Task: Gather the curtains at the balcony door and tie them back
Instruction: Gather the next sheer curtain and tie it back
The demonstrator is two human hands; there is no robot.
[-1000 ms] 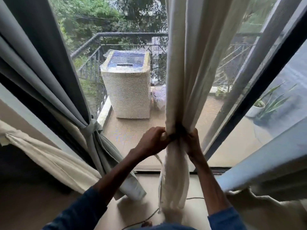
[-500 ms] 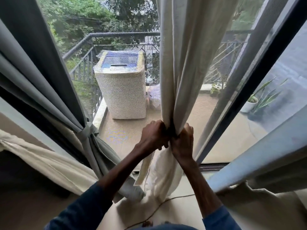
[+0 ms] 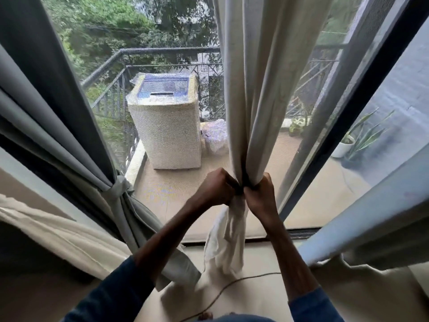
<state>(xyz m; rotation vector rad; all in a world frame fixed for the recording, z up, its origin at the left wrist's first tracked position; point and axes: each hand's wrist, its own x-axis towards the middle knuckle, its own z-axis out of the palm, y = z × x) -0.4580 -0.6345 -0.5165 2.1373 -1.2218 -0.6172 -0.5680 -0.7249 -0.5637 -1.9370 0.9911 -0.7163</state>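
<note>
the cream curtain [image 3: 253,101] hangs in the middle of the balcony door, long axis vertical, bunched to a narrow neck right between the two hands. the left hand [image 3: 216,189] clamps the neck from its left, the right hand [image 3: 260,196] from its right, knuckles almost touching, both equally near. something dark sits at the neck, perhaps a tie; i cannot tell. the loose tail drops to the floor [image 3: 260,296] beside a thin cord [image 3: 222,290]. at the left the grey curtain [image 3: 46,117] is already tied. a washing machine [image 3: 167,135] stands on the balcony.
</note>
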